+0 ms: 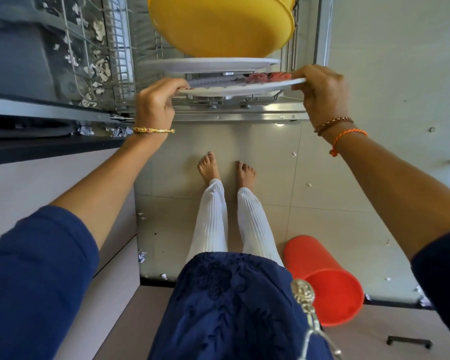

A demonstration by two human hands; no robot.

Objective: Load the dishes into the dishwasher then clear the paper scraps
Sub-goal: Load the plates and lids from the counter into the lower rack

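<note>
Plate (242,87) held on edge over dishwasher rack (120,61), left hand (157,103) and right hand (320,96) fingers clamped on opposite rims; looks rigid, breakable, probably slick, so rim grip suits.

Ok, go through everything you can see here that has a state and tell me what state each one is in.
Left hand: gripping the plate's left rim.
Right hand: gripping the plate's right rim.
White patterned plate: held level over the rack, not yet slotted.
Plain white plate: loaded in the rack.
Yellow plastic bowl: loaded in the rack.
Wire dishwasher rack: pulled out.
Orange plastic bin: tipped over on the floor.
Paper scraps: still scattered.
</note>
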